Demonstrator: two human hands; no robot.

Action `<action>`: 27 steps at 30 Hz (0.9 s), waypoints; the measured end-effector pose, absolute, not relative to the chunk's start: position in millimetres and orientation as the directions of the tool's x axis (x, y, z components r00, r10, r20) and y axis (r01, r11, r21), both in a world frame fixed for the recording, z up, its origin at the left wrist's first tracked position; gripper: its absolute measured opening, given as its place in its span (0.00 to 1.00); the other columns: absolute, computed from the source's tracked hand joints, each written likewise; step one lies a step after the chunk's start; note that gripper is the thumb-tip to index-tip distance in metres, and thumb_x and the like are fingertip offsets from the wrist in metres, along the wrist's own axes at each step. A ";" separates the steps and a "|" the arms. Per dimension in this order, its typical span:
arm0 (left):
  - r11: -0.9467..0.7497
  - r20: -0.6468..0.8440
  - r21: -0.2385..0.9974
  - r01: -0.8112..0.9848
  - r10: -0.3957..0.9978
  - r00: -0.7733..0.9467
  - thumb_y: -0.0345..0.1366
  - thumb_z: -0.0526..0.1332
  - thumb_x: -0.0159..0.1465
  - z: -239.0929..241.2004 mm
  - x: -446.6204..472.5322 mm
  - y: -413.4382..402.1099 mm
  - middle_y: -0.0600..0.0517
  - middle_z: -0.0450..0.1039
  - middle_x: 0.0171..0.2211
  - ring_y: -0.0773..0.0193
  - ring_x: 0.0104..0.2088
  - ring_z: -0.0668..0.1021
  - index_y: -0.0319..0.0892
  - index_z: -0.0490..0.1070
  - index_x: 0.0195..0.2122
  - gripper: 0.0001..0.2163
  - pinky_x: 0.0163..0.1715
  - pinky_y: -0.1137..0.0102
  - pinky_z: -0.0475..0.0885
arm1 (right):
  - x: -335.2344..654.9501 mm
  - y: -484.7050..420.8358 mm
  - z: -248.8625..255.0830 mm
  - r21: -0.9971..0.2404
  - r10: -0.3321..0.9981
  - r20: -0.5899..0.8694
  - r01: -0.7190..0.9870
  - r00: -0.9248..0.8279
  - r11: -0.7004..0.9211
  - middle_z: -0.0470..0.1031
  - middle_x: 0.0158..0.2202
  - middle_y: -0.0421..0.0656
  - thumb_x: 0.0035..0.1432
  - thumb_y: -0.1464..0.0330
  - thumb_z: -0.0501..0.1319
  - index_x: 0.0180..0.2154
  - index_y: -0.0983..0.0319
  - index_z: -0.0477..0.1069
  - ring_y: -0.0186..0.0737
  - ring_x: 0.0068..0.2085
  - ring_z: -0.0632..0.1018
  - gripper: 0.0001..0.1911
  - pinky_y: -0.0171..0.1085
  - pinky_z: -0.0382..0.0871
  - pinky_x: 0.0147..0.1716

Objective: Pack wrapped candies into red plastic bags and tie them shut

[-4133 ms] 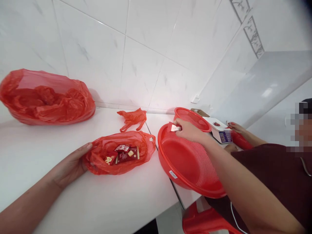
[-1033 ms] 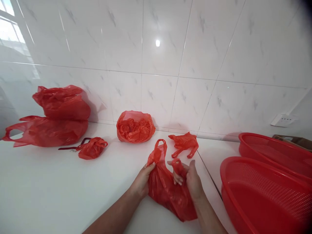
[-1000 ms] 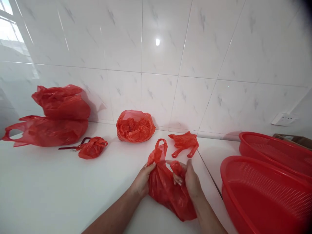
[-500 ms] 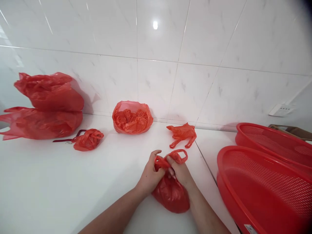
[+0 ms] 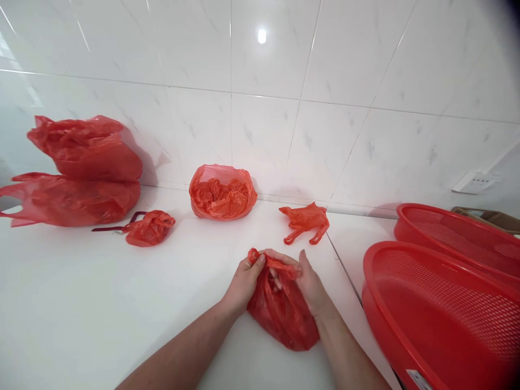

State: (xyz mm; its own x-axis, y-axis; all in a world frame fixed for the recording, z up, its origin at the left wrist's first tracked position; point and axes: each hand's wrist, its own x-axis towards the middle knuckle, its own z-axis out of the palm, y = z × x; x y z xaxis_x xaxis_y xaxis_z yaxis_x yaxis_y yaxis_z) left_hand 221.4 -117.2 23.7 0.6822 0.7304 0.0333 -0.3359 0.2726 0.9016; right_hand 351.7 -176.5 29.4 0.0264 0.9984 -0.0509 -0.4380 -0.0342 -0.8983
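Note:
On the white tabletop in front of me rests a filled red plastic bag, its contents hidden by the film. My left hand pinches the left side of its mouth, thumb on top. At the right side of the mouth is my right hand, its thumb raised and its fingers reaching in behind the bag's edge; a few fingertips show through the opening. Just beyond the hands lies a small crumpled red plastic bag with two loop handles toward me.
Red plastic baskets stand at the right. Along the tiled wall sit an open red bag with bunched bags inside and, farther left, two large stacked red bags. A small red bundle with a dark strap lies nearby.
The bag's mouth has been pulled wider, and the loop that stood up at its right is no longer raised. My hands have moved apart, the left one slightly leftward.

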 end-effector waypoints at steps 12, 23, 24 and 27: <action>0.337 -0.023 0.838 -0.430 0.809 0.588 0.42 0.63 0.58 16.4 220.8 -113.3 0.48 0.76 0.34 0.60 0.35 0.77 0.39 0.71 0.41 0.14 0.39 0.66 0.70 | 351.9 -170.7 25.8 -0.997 0.993 0.024 -0.071 0.113 0.032 0.73 0.34 0.38 0.49 0.68 0.63 0.47 0.56 0.63 0.36 0.32 0.74 0.22 0.37 0.68 0.33; 0.030 0.083 0.972 -0.234 0.886 0.457 0.32 0.64 0.52 25.5 218.0 -113.0 0.56 0.70 0.24 0.66 0.27 0.73 0.42 0.65 0.28 0.07 0.29 0.73 0.67 | 365.8 -174.7 25.3 -0.978 0.999 0.010 -0.208 -0.054 -0.001 0.71 0.43 0.41 0.48 0.71 0.62 0.45 0.57 0.66 0.38 0.42 0.73 0.20 0.38 0.68 0.39; 0.016 0.086 0.973 -0.229 0.898 0.431 0.32 0.64 0.51 25.2 218.2 -112.7 0.57 0.68 0.23 0.68 0.26 0.72 0.42 0.64 0.27 0.07 0.27 0.74 0.66 | 366.4 -174.8 24.7 -0.983 0.998 0.007 -0.182 -0.061 -0.005 0.71 0.43 0.42 0.47 0.71 0.62 0.47 0.57 0.66 0.38 0.42 0.73 0.22 0.38 0.68 0.41; -0.032 0.101 0.982 -0.187 0.922 0.372 0.30 0.64 0.50 23.5 218.9 -114.6 0.59 0.64 0.21 0.71 0.22 0.67 0.42 0.64 0.25 0.07 0.25 0.76 0.62 | 364.6 -172.1 21.2 -0.999 0.999 0.020 -0.037 -0.030 0.018 0.73 0.40 0.40 0.47 0.72 0.62 0.45 0.58 0.68 0.39 0.41 0.74 0.20 0.39 0.67 0.41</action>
